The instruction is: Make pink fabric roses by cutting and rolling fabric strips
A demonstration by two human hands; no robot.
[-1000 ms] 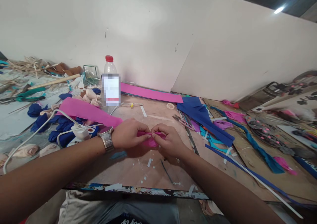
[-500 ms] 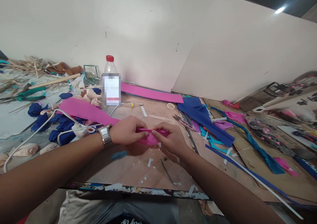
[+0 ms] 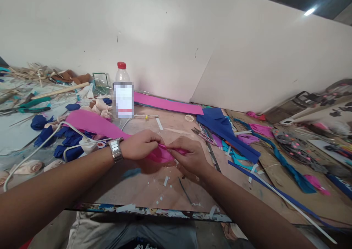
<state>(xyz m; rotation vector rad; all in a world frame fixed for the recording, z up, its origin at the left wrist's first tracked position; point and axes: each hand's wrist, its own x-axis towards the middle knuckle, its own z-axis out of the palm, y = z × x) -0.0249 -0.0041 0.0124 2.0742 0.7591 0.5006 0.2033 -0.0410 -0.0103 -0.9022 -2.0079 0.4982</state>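
Observation:
Both hands pinch a pink crepe paper strip (image 3: 161, 156) above the middle of the board. My left hand (image 3: 141, 145), with a metal watch (image 3: 116, 150) on its wrist, closes thumb and fingers on the strip's upper edge. My right hand (image 3: 191, 154) grips the edge just to the right, fingertips close to the left ones. The strip's folded part hangs below the fingers. Its long wide tail (image 3: 90, 122) runs back to the left over a pile of dark blue paper flowers (image 3: 70, 146). What the palms cover is hidden.
A bottle with a red cap (image 3: 121, 65) stands behind a phone (image 3: 124, 100) near the wall. Small scissors (image 3: 203, 135) and a tape ring (image 3: 189, 118) lie beyond my right hand. Blue paper (image 3: 228, 135) lies right; a white cable (image 3: 33, 152) and green pliers (image 3: 35, 104) lie left.
The fingers have shifted along the strip's edge; my left thumb now lies higher, nearer the right fingertips. The pink fold hangs more loosely below. The things around have stayed put.

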